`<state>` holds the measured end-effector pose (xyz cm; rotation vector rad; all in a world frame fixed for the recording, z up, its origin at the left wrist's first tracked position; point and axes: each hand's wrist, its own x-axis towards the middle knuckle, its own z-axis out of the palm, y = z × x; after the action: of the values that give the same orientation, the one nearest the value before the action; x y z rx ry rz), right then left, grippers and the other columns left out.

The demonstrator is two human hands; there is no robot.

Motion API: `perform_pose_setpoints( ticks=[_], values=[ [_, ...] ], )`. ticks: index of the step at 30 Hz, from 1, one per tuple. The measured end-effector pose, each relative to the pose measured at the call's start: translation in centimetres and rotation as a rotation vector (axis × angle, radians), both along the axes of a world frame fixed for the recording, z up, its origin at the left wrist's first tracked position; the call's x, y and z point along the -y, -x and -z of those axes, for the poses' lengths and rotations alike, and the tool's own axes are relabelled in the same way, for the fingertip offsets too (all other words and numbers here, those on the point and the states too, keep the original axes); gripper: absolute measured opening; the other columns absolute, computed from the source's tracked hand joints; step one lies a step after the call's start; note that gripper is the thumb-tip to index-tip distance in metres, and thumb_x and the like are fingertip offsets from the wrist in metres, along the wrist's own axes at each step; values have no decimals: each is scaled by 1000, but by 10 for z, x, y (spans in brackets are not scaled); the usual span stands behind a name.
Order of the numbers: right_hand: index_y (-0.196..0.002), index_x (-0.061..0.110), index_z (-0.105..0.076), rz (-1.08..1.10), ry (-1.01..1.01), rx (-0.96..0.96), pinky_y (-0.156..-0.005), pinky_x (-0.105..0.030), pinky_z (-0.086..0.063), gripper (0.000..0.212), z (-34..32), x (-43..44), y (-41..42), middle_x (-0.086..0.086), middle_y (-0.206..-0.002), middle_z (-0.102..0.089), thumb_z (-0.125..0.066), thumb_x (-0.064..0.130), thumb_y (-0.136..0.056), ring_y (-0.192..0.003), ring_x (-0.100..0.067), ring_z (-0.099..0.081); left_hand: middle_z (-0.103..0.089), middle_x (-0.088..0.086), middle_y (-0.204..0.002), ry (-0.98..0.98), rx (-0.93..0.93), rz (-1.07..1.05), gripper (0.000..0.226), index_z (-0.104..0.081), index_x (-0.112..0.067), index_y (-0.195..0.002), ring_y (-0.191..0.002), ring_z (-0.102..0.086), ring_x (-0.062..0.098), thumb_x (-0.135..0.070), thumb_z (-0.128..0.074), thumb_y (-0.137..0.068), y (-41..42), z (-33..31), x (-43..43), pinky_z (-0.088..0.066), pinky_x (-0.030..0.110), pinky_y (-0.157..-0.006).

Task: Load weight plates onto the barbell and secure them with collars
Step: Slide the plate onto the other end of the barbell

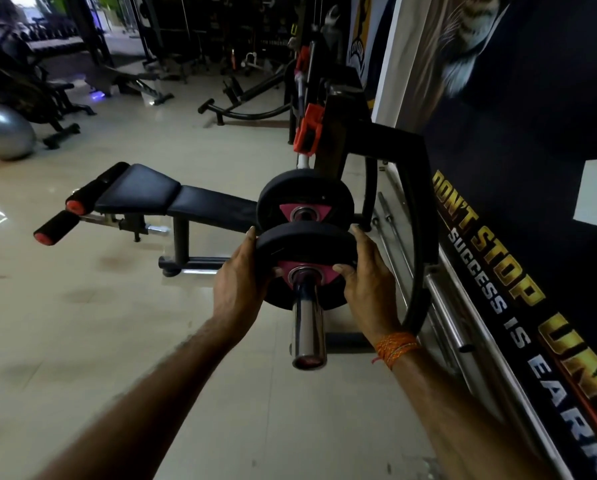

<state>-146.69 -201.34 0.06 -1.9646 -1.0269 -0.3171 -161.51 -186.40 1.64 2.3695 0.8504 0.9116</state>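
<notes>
Head cam view: you've got the near plate (304,244) threaded on the bar (307,327), in from its chrome tip. A second plate (304,192) sits just beyond it up the bar, and the two don't look pushed together yet. Your left hand (241,271) and right hand (366,278) grip opposite edges of the near plate, fingers curled over the rim, thumbs on the pink triangle round the hole. My guess is that keeps it square so it slides without binding. The plates look like matte black rubber, round and chunky. The bar end is smooth polished steel. A red plastic clamp (307,129) sits well further up the bar, but I can't tell if it's a collar. A padded bench (186,202) lies left of the bar.
</notes>
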Motion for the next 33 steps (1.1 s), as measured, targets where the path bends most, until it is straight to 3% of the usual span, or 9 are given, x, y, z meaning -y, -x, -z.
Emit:
perform_pose_setpoints(
  ticks=[3, 5, 10, 14, 19, 27, 30, 33],
  values=[
    [-157, 17, -28, 12, 9, 14, -98, -11, -41, 77, 3, -23, -26, -11, -159, -40, -70, 11, -93, -140, -22, -48, -73, 5, -112, -19, 8, -15, 74, -30, -22, -153, -87, -71, 19, -27, -71, -92, -22, -2, -18, -45, 16, -60],
    [-158, 17, -25, 25, 17, 13, -94, -18, -47, 78, 6, -37, -42, -11, -162, -34, -69, 13, -94, -140, -27, -49, -73, 6, -112, -29, 7, -33, 75, -29, -21, -154, -88, -72, 22, -26, -70, -92, -38, -3, -29, -52, 24, -62],
    [-160, 14, -19, 60, 28, 55, -85, -18, -50, 83, 13, -65, -75, -4, -166, -16, -69, 16, -94, -138, -29, -50, -72, 9, -113, -22, -21, -98, 79, -22, -21, -156, -86, -72, 25, -22, -70, -93, -73, -4, -55, -49, 28, -62],
    [-160, 12, -19, 79, 36, 71, -85, -18, -51, 86, 13, -82, -92, -8, -167, -20, -71, 12, -92, -139, -27, -49, -70, 10, -118, -43, -45, -123, 85, -17, -20, -156, -87, -71, 22, -25, -72, -91, -91, 0, -71, -43, 20, -60],
    [-160, 12, -21, 83, 39, 67, -90, -17, -45, 88, 11, -98, -107, -9, -166, -24, -74, 8, -90, -140, -27, -47, -69, 12, -124, -32, -70, -138, 87, -13, -19, -157, -92, -72, 25, -31, -69, -92, -105, 3, -86, -55, 33, -71],
    [-159, 13, -26, 58, -8, -13, -98, -32, -53, 84, 16, -104, -117, -14, -161, -35, -74, 11, -90, -139, -31, -49, -70, 11, -120, -21, -74, -125, 86, -17, -19, -159, -96, -70, 25, -29, -71, -92, -112, 2, -92, -50, 29, -74],
    [-159, 15, -26, 0, 13, -78, -97, -47, -57, 79, 9, -100, -116, -16, -161, -35, -70, 19, -93, -140, -33, -48, -69, 12, -122, 8, -89, -78, 83, -21, -18, -158, -100, -70, 27, -29, -70, -92, -109, -8, -91, -53, 31, -76],
    [-160, 22, -20, -62, 66, -161, -111, -50, -46, 78, -10, -95, -114, -10, -166, -25, -57, 48, -96, -149, -31, -34, -68, 11, -117, 61, -143, 97, 78, -27, -14, -155, -100, -70, 26, -52, -57, -94, -97, -26, -98, -57, 30, -75]
  ],
)
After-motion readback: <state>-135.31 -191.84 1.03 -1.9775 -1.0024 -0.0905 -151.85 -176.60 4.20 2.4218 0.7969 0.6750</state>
